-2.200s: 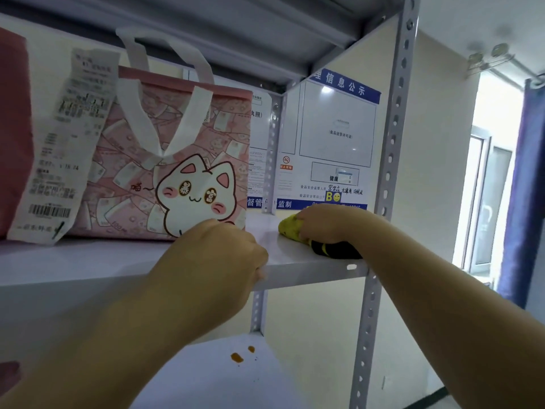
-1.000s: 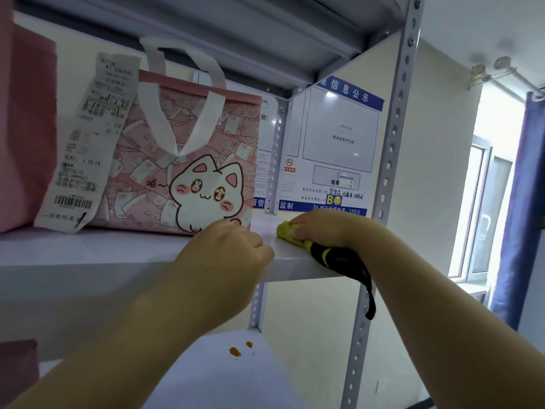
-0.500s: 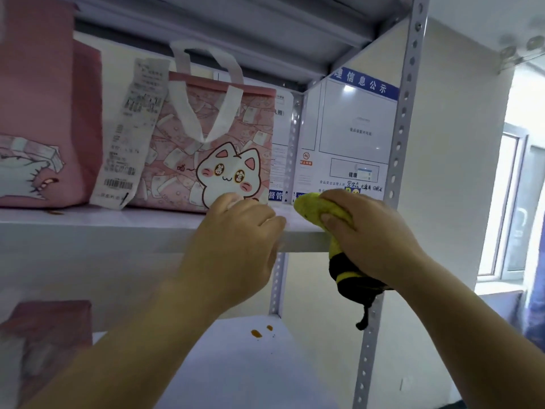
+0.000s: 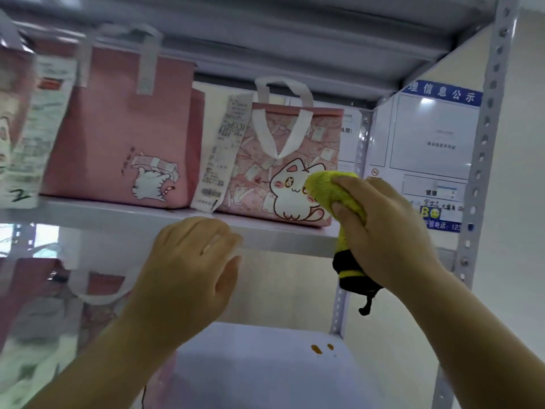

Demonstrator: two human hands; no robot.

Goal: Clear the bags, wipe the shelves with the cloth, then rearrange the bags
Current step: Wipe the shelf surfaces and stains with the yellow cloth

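Your right hand [image 4: 392, 231] squeezes the cloth [image 4: 333, 187] at the shelf's [image 4: 118, 214] right end. Your left hand [image 4: 188, 261] curls at its edge, grip unclear.

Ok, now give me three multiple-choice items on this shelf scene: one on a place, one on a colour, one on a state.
1. Where are the orange-brown stains? A. the floor B. the lower shelf C. the wall poster
2. What colours is the cloth? A. yellow and black B. blue C. white
3. What state is the cloth in? A. spread flat B. gripped by the right hand C. hanging from a hook
Answers: 1 B, they dot the white board below; 2 A, yellow top, black-striped tail; 3 B, fingers curl round it.
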